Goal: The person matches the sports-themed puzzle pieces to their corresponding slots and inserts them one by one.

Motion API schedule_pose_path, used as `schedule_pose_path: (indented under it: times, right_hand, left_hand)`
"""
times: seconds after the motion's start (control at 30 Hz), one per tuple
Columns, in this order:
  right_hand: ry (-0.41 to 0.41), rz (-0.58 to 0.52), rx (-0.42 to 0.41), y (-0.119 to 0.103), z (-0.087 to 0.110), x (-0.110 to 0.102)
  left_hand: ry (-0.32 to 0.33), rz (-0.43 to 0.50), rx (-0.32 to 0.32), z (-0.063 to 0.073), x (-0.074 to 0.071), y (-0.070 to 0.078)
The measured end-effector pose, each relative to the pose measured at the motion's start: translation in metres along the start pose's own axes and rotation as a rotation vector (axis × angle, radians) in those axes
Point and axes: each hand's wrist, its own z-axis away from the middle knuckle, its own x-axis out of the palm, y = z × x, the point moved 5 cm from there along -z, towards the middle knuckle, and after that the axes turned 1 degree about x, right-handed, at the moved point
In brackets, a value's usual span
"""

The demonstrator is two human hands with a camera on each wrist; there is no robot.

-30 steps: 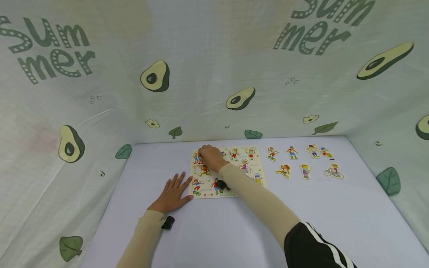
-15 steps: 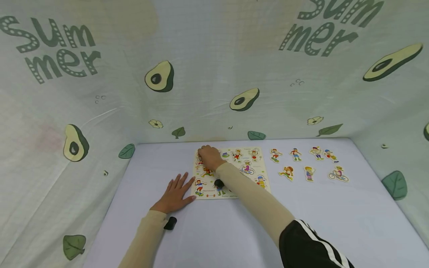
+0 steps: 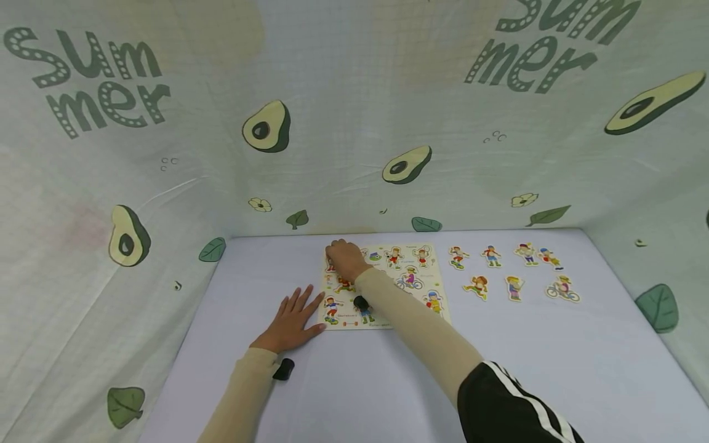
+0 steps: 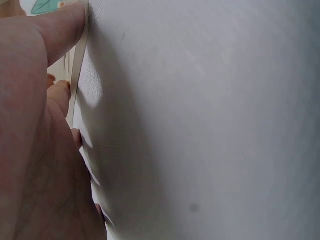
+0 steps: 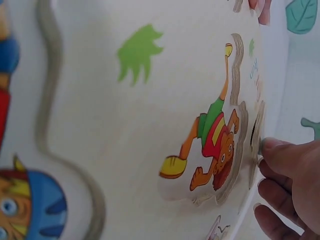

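Note:
A cream wooden puzzle board, printed with children at sports, lies on the white table. At its upper left corner my right hand pinches a thin wooden puzzle piece, seen almost edge-on in the right wrist view; its picture is hidden. Close by is the recess with the running child. My left hand rests palm down, fingers spread, beside the board's left side. Its thumb touches the board's edge in the left wrist view.
To the right of the board lie several loose puzzle pieces in two rough rows, among them a cyclist piece and a runner piece. A cloth printed with avocados and leaves hangs behind the table.
The head view has turned a little, shifting the scene to the right. Relative to the board, my right hand has moved slightly left over the corner. The left hand keeps its place.

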Motion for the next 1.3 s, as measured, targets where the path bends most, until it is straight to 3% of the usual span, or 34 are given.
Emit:
schedule_pose_path:
  times: [0.5, 0.73, 1.07, 1.3]
  right_hand:
    - [-0.037, 0.02, 0.018, 0.003, 0.002, 0.002]
    - [-0.014, 0.034, 0.026, 0.009, 0.013, -0.008]
    - [0.174, 0.0, -0.01, 0.028, 0.055, -0.051]
    - [0.196, 0.013, 0.034, 0.055, 0.094, -0.067]
  left_hand:
    - [0.036, 0.03, 0.025, 0.0, -0.002, 0.006]
    - [0.005, -0.012, -0.001, -0.001, 0.001, 0.003]
    - [0.049, 0.011, 0.019, 0.001, 0.003, -0.003]
    - [0.003, -0.009, -0.016, 0.0, 0.003, -0.001]
